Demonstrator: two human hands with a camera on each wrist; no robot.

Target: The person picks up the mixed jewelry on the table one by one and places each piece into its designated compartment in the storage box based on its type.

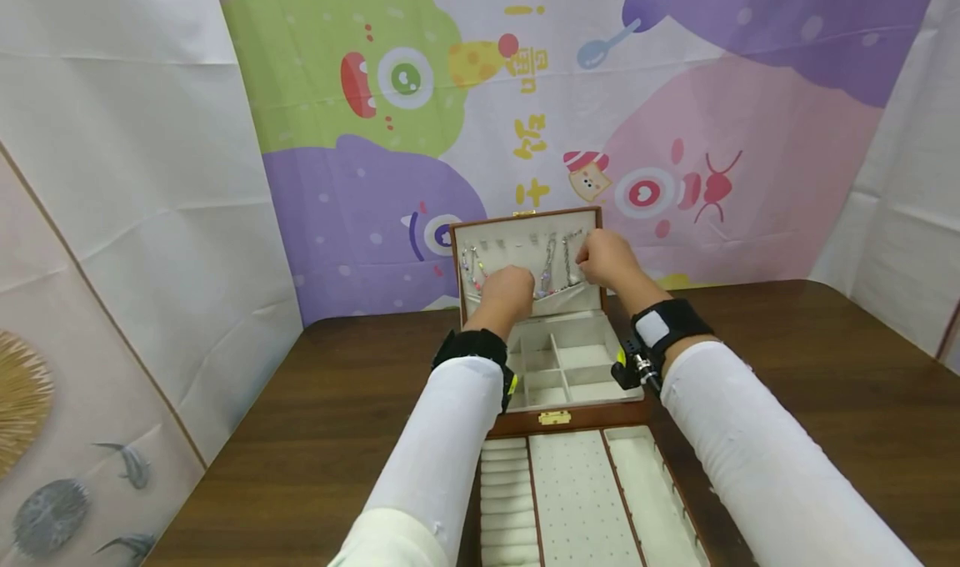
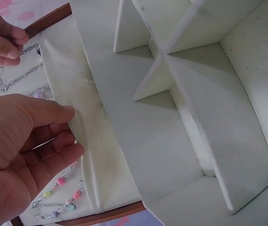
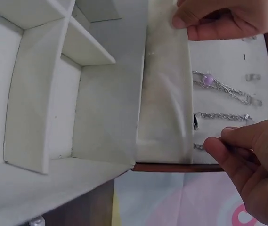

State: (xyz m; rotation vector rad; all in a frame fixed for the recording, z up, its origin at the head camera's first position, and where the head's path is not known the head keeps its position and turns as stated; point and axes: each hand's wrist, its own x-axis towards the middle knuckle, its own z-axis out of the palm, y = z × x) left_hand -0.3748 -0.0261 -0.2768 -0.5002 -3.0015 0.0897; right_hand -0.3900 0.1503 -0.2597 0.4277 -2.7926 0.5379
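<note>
A brown jewelry box [image 1: 517, 422] stands with its lid raised, showing a cream lining and a fabric pocket [image 3: 164, 94] along the lid's lower part. My left hand [image 1: 512, 292] pinches the top edge of that pocket between thumb and fingers. At the lid's right side, my right hand [image 3: 261, 165] pinches a silver chain [image 3: 198, 147] whose lower end goes into the pocket. Another silver chain [image 3: 223, 116] and one with a purple stone [image 3: 208, 80] hang beside it. Colourful beaded strands [image 2: 61, 181] hang at the lid's left side.
Below the lid are cream compartments [image 1: 588, 356] split by dividers. In front of the box lies a tray [image 1: 581, 484] with ring rolls, a dotted panel and a long slot. Both stand on a dark wooden table [image 1: 337, 417], with a cartoon-printed cloth [image 1: 360, 183] hanging behind.
</note>
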